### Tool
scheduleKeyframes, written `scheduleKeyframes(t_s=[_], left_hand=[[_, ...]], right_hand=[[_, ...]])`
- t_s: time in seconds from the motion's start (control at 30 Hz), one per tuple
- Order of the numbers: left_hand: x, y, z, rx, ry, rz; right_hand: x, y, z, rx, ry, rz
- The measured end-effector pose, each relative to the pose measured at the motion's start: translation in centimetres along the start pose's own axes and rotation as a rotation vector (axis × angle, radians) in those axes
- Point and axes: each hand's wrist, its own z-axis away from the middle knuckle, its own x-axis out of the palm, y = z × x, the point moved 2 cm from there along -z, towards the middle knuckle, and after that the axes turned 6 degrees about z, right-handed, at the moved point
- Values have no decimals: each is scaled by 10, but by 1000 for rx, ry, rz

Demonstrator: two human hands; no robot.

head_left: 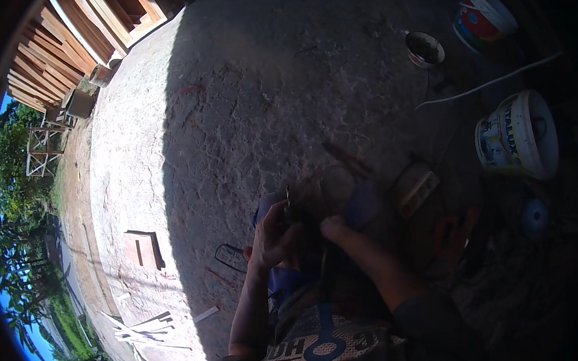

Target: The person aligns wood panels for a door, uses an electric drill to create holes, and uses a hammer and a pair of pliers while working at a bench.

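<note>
Together, both hands (303, 230) on small dark tool (289, 210), shaded concrete (240, 112)

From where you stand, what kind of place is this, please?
Probably an outdoor carpentry or building yard: a rough concrete floor, reddish-brown stacked wooden planks, a white plastic paint bucket, and trees beyond. The left hand and right hand work in shade.

I see my left hand (272, 235) and right hand (333, 227) close together in deep shade, fingers curled around a thin dark metal tool (288, 203); how firmly is unclear. A white plastic paint bucket (517, 135) lies sideways on the rough concrete floor (254, 100), well apart.
</note>
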Motion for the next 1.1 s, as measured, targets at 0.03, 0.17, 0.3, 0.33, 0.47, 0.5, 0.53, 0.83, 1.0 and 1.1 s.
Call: scheduleKeyframes(t_s=[0.03,0.17,0.3,0.33,0.47,0.5,0.53,0.83,1.0,1.1], left_hand=[[1,-2,-7,-33,-63,-70],[-19,-5,16,-117,-46,-49],[-20,-18,10,-187,-89,215],[-20,-18,10,-166,-93,207],[-25,-42,19,-123,-64,146],[-26,-50,19,-116,-70,113],[-27,-50,20,-68,-25,93],[-55,-59,37,1,310,156],[-41,-57,42,23,328,195],[-39,-53,52,70,357,125]], right_hand=[[13,8,-8,51,57,0],[-85,-14,81,-98,316,-25],[-95,-2,90,-127,438,-198],[-92,-9,81,-117,376,-249],[-36,-34,28,43,396,-247],[-18,-29,9,109,458,-233],[-18,-27,1,68,493,-285],[-149,83,202,120,886,-1080],[-25,207,245,579,812,-755],[-15,222,289,630,717,-557]])
